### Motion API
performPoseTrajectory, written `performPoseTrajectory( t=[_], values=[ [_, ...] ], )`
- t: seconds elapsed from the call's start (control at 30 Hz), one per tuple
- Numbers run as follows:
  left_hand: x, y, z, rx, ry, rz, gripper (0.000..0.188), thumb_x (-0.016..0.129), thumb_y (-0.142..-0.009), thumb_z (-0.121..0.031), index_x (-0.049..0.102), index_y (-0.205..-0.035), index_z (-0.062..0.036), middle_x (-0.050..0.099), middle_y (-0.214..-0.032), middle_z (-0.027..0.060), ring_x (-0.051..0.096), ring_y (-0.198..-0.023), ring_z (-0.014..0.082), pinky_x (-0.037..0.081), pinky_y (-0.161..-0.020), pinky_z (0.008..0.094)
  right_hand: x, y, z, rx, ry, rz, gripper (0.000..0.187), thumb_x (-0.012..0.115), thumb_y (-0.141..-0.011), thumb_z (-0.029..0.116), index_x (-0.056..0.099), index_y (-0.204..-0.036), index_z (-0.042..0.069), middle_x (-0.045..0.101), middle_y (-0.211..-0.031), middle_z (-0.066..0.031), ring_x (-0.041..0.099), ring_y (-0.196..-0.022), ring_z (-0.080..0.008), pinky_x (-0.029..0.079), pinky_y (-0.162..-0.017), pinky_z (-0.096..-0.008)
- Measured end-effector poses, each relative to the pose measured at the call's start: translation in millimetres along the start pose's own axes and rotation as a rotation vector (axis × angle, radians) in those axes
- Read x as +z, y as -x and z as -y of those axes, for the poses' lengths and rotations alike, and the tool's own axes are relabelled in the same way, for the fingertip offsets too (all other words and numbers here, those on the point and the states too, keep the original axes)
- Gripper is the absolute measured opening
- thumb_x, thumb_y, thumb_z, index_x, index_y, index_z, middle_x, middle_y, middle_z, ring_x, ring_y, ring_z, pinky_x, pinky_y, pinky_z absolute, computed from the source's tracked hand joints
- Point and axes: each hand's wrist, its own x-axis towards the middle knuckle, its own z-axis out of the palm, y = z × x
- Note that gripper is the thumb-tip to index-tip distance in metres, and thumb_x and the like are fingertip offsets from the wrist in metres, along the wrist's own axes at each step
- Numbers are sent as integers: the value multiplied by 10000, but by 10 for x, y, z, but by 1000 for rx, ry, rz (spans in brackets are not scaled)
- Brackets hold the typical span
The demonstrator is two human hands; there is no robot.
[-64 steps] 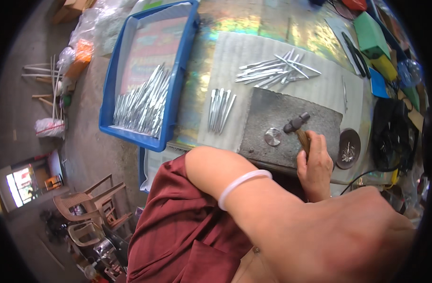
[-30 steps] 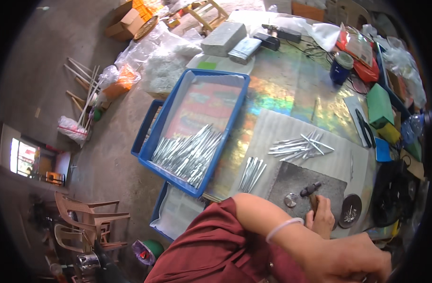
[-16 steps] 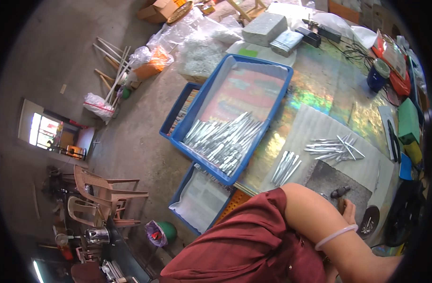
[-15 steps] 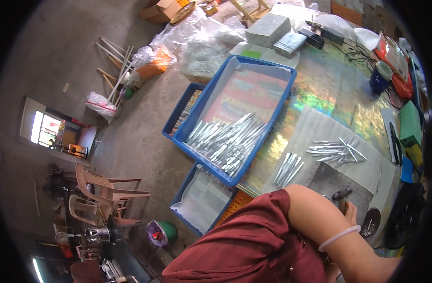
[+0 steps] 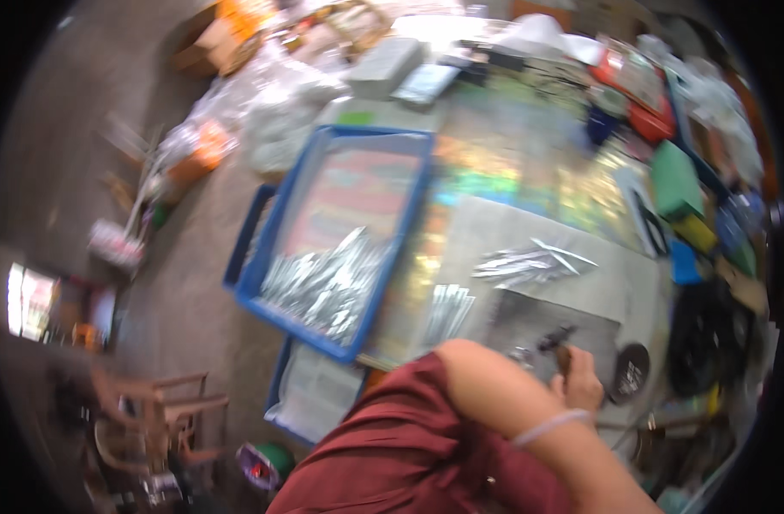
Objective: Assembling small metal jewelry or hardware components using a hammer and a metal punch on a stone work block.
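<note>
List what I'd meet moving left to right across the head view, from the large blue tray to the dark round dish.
Large blue tray → row of silver rods → right hand gripping a hammer → dark round dish.

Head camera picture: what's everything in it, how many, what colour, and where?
table: one, shiny multicoloured, centre
sheet: one, white, on table
slab: one, grey, on sheet
metal disc: one, silver, on slab
hammer: one, dark head, brown handle, over slab
loose rods: two groups, silver, on sheet
trays: three, blue, left
packed rods: many, silver, in biggest tray
dish: one, dark, beside slab
small pieces: several, silver, in dish
block: one, green, right
bin: one, green, lower left
chairs: too blurred to count, brown, lower left
clutter: uncountable, mixed, around edges
sleeve: one, dark red, bottom
bracelet: one, pale, on left forearm
hands: one visible, right, on hammer
</note>
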Motion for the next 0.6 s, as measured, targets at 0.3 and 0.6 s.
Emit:
performPoseTrajectory(
  t=[0.3,0.6],
  values=[
    [-321,684,-585,-785,-481,242,200,526,-917,-152,609,-829,7,645,-934,125,628,-773,238,510,-637,358,-273,-23,113,-41,-74,-24,372,597,-764,77,473,-1111,35,504,-924,-141,589,-820,-315,497,-668,-408],
    [-1526,1882,-1131,-1142,-1683,-917,129,622,-810,-87,659,-916,-23,636,-836,134,626,-744,254,493,-661,338,-277,-23,-49,-89,-198,-36,340,600,-783,75,490,-1100,21,521,-910,-143,588,-818,-329,490,-675,-415]
  ],
)
